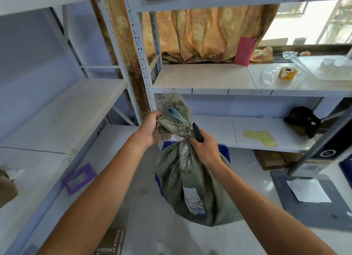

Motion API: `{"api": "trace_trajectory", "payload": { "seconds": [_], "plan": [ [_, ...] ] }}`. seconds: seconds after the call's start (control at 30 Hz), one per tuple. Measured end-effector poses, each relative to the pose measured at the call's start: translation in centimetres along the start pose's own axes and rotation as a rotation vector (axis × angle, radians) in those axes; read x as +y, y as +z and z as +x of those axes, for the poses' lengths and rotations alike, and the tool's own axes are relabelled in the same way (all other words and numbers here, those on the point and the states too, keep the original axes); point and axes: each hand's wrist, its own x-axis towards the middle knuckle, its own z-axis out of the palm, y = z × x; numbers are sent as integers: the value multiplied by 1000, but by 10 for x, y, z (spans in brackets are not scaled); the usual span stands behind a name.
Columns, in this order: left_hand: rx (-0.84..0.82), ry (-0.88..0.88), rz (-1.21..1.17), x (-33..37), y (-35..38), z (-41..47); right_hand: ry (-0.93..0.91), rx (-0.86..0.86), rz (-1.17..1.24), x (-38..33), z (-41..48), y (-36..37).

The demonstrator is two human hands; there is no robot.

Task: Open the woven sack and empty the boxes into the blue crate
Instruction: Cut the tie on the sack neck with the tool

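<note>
A grey-green woven sack (198,180) stands bulging in the middle of the head view, with a white shipping label on its side. Its frayed neck is bunched and tied. My left hand (151,128) grips the frayed top of the sack, holding it up. My right hand (204,147) holds a black-handled tool (197,132) against the tied neck, just right of the knot. The blue crate (224,152) sits on the floor behind and under the sack; only bits of its rim show. No boxes are visible; the sack hides its contents.
White metal shelving (209,79) surrounds me on the left and ahead. A yellow tape roll (287,73) lies on the upper shelf, a black object (302,119) on the lower one. Cardboard (270,158) lies on the floor at right, a purple card (79,178) at left.
</note>
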Motion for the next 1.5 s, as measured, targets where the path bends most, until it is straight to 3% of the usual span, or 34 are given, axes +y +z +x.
{"api": "trace_trajectory", "payload": {
  "seconds": [0.13,0.2,0.23,0.27,0.3,0.33,0.4,0.47,0.73,0.87,1.03,1.17,1.37,1.5],
  "plan": [
    [128,80,303,-5,3,0,42,1,-50,8,2,-4],
    [341,326,572,-9,11,-5,46,-21,-92,9,3,-5],
    [433,538,730,-11,15,-13,45,-30,-121,9,3,-4],
    [432,771,876,-11,19,-22,37,-37,-151,9,3,-4],
    [319,923,1028,-10,24,-26,30,-40,-176,8,2,-4],
    [135,954,1160,-10,29,-29,21,-42,-191,8,1,-3],
    [-198,690,1288,-13,37,-26,-3,-36,-182,7,-3,-2],
    [-327,511,1343,-23,39,-17,-16,-16,-132,8,-7,-1],
    [-321,659,1632,-52,41,13,17,-34,-57,15,-6,-11],
    [-286,628,1605,-52,39,18,5,-80,-88,13,3,-13],
    [-203,300,1392,-50,39,29,35,-77,-109,14,12,-11],
    [-360,138,1095,-57,29,34,22,-109,-132,13,16,-11],
    [-329,148,773,-67,22,34,13,-202,-92,6,21,-15],
    [-328,198,688,-67,25,32,108,-209,89,-1,25,-16]
  ]
}}
